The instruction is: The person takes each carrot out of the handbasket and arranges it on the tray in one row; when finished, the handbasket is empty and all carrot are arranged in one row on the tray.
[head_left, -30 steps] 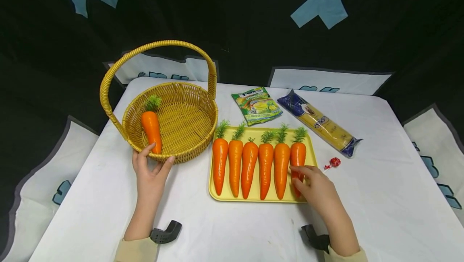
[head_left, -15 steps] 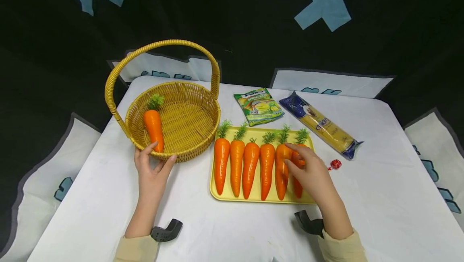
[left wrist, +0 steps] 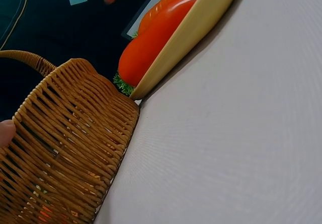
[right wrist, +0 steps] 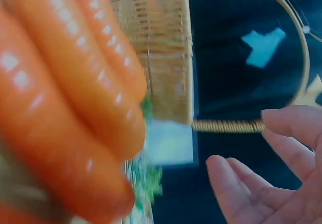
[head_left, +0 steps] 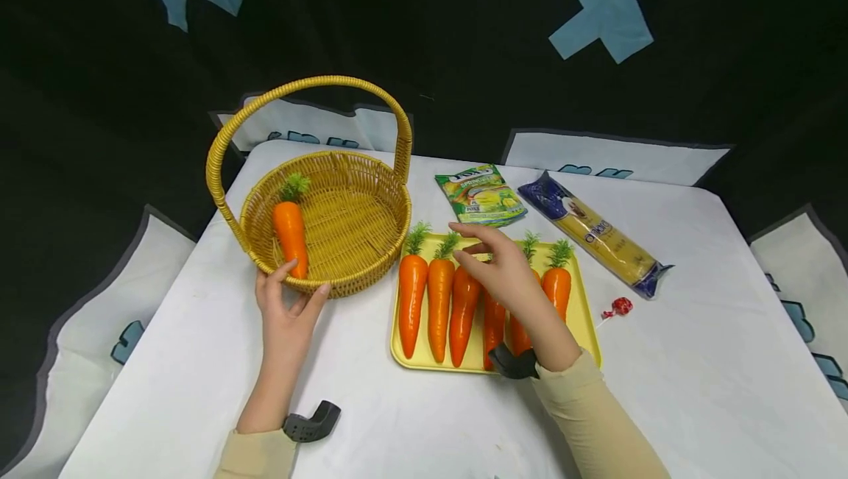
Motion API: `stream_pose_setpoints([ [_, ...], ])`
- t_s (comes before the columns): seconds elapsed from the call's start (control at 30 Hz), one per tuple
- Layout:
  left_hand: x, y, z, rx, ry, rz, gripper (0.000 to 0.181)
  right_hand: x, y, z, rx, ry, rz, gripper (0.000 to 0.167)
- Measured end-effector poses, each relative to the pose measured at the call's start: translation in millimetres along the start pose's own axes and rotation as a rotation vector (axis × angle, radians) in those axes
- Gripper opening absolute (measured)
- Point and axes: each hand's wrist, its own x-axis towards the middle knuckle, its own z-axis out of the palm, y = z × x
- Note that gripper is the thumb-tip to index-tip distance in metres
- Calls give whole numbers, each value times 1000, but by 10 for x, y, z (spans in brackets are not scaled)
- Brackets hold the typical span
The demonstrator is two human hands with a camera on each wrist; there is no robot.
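Observation:
A yellow wicker basket [head_left: 358, 236] with a tall hoop handle stands at the left, with one orange carrot [head_left: 290, 232] inside along its left wall. My left hand [head_left: 286, 328] grips the basket's front rim, a finger over the edge and the thumb on the outer side. To the right lies a yellow tray [head_left: 586, 321] with several carrots [head_left: 412, 306] in a row, green tops pointing away. Over the tray my right hand [head_left: 503, 269] hangs with nothing in its fingers, partly hiding the middle carrots. In the right wrist view its fingers [right wrist: 282, 158] are apart from the carrots.
Behind the tray lies a green candy packet [head_left: 482, 196]. A long spaghetti pack [head_left: 592, 232] slants at the back right, with a red-wrapped lollipop [head_left: 619, 307] near the tray's right side. A white cloth [head_left: 424, 427] covers the table.
From the rightmost carrot, my right hand has lifted and swept left and away from me across the tray. My left hand keeps its place on the basket rim. The carrots stay in their row.

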Motion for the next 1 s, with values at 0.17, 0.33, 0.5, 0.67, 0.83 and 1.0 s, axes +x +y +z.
stream_pose_setpoints([
  [0.17, 3, 16, 15, 0, -1, 12, 61, 258, -172, 210, 8, -64, -71, 40],
  [0.33, 2, 30, 25, 3, -9, 13, 60, 484, -375, 460, -24, -144, -145, 42],
  [0.5, 5, 37, 27, 26, -18, 14, 60, 681, -540, 698, -66, -213, -186, 39],
  [0.67, 9, 28, 13, 31, -17, 26, 60, 846, -633, 960, -106, -276, -193, 38],
  [0.83, 10, 10, 7, 25, -12, 37, 60, 939, -678, 1222, -116, -322, -175, 38],
  [1.0, -13, 10, 2, 24, -3, 35, 59, 1027, -685, 1470, -140, -368, -190, 38],
])
